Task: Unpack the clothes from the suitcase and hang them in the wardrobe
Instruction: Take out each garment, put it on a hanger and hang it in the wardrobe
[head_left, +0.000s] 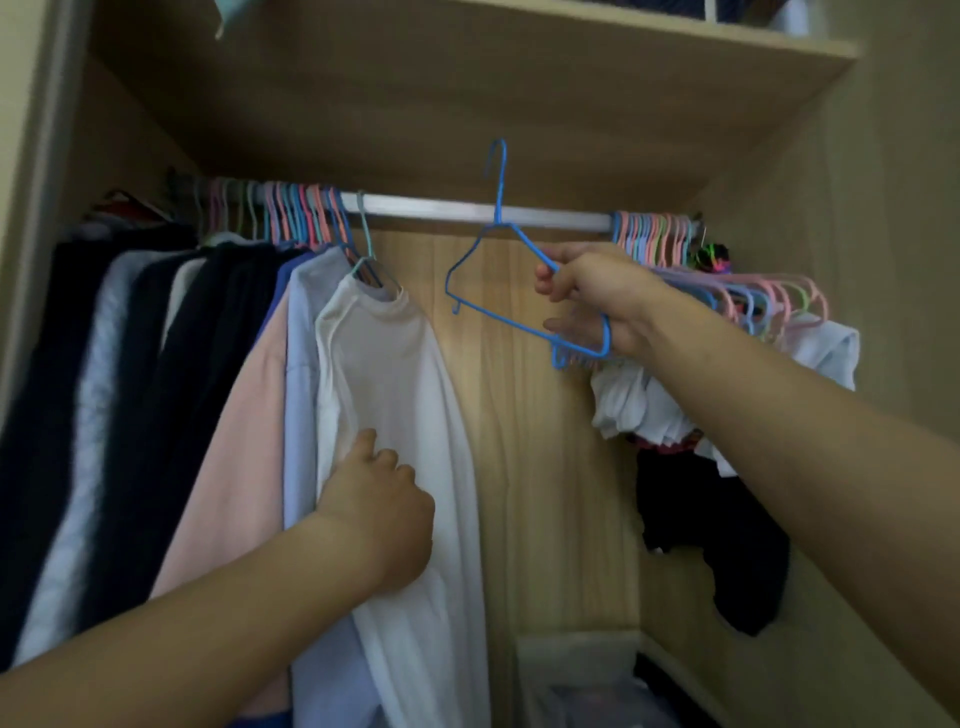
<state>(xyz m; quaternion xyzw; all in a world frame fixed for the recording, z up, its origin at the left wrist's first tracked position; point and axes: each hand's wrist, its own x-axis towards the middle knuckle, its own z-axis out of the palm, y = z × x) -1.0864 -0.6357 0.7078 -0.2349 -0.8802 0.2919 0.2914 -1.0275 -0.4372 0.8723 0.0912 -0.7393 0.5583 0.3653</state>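
Inside the wardrobe a silver rail (467, 210) runs across under a shelf. My right hand (597, 301) grips an empty blue wire hanger (485, 244), held in front of the rail with its hook pointing up and off the rail. My left hand (382, 506) rests with curled fingers against a hanging white shirt (400, 395), the rightmost garment of the left group. Whether those fingers pinch the cloth is unclear. No suitcase is in view.
Dark, grey, pink and pale blue clothes (156, 389) hang at the left. A bunch of empty pastel hangers (727, 280) crowds the rail's right end above white and black garments (685, 467). A clear storage box (587, 680) sits on the wardrobe floor.
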